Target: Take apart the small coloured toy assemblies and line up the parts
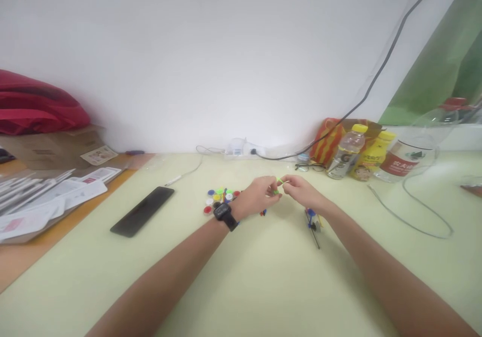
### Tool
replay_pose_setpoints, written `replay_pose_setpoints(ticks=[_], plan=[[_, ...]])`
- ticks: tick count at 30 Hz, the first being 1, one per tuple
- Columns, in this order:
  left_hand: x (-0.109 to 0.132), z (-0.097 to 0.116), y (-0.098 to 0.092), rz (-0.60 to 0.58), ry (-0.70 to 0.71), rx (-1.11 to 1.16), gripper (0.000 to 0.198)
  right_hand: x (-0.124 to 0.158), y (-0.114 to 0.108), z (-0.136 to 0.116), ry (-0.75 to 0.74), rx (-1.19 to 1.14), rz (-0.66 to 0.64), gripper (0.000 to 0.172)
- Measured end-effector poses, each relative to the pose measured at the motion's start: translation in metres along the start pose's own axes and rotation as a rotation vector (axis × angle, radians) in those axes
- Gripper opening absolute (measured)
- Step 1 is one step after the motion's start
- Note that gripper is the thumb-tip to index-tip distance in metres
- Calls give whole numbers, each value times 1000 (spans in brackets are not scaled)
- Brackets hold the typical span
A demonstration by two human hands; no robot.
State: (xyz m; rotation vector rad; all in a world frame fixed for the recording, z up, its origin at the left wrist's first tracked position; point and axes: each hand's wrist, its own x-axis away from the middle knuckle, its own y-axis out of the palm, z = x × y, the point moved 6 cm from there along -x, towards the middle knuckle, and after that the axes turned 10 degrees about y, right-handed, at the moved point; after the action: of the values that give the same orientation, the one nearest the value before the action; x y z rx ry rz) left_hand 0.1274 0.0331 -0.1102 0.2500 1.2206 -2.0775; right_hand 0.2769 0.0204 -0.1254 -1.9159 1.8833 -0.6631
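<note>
My left hand [258, 195], with a black watch on its wrist, is closed on a small bright green piece [276, 192]. Close against it, my right hand [301, 191] pinches a thin pale strip [286, 182] at the fingertips. Whether the strip and the green piece are joined, I cannot tell. Partly behind my left wrist lies a group of small round coloured caps [208, 210], red, blue, yellow, green and white. Beneath my right wrist are small blue, yellow and black parts [312, 221] with a thin dark rod [315, 238].
A black phone [143, 211] lies on the pale table at left, near papers [83, 191] and a cardboard box [56, 148]. Bottles [346, 151], glasses [311, 167], a snack bag [324, 138] and a looped cable [425, 234] occupy the right. A power strip [243, 148] sits by the wall.
</note>
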Motion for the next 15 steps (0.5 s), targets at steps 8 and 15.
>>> replay_pose_setpoints(ticks=[8,15], plan=[[5,5,22,-215,78,-374,11,-6,-25,21,-20,559,201,20],[6,-6,14,-221,53,-514,13,-5,-53,49,225,783,242,18]])
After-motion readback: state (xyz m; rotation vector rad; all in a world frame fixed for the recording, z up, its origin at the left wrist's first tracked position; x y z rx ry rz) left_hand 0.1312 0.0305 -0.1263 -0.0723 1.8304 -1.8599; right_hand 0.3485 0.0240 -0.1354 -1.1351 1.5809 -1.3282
